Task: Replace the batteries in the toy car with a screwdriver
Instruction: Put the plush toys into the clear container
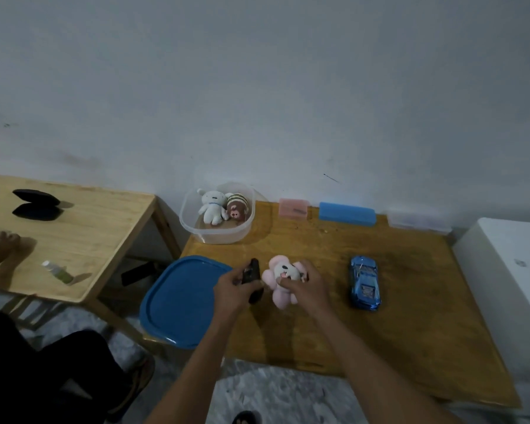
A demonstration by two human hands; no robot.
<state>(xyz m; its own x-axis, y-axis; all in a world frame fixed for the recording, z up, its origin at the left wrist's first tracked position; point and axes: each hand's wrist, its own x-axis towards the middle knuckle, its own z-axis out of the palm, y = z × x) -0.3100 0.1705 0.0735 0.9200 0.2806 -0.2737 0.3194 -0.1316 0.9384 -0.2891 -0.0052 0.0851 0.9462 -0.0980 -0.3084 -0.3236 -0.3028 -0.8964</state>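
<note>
On my far left, the side table [83,240] carries an open dark case [36,206] and a small bottle [57,272]. Nearer in, the blue lid [178,301] lies flat at the left edge of my table [395,332], and behind it the clear tub [216,215] holds two soft toys, a white one [210,206] and a brown striped one [236,206].

My left hand [230,284] is curled round a dark object [253,281]; I cannot tell what it is. Just beside it, my right hand [305,284] grips a pink plush toy [283,278], fingers wrapped over it.

The toy car [364,283] sits to the right of both hands, apart from them, resting on the table with its long axis running away from me toward the wall. My right hand is the nearer one, so I judge it should let go of the plush and reach across for the car.

Along the wall stand a pink box [292,208], a blue box [346,215] and a clear box [418,223]; what they contain is hidden. I see no screwdriver.
</note>
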